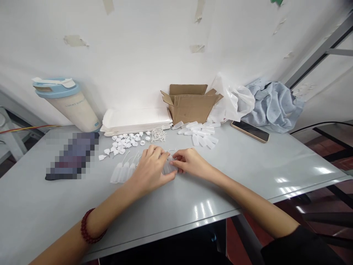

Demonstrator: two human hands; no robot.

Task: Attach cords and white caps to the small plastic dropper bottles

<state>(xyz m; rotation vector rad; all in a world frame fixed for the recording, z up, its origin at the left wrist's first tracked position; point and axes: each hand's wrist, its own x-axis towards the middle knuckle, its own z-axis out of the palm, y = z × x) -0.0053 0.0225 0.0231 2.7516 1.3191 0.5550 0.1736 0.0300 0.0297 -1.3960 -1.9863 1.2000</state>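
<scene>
Close to the middle of the table, a small translucent plastic bottle (168,168) lies between my two hands. My left hand (149,167) curls over its left side, thumb below and fingers above. From the right, my right hand (190,162) pinches at its side with thumb and bent fingers. A thin white cord shows above the fingertips. Just left of my left hand, several similar translucent bottles (121,172) lie in a row with thin cords at their tops, partly hidden by the hand.
Behind my hands are loose white caps (118,149), a heap of white cords (158,135) and a pile of translucent bottles (202,132). Along the wall stand a tumbler (78,108), stacked white envelopes (135,121), a cardboard box (190,108), a plastic bag (226,103) and blue cloth (273,105). A phone (249,131) lies right.
</scene>
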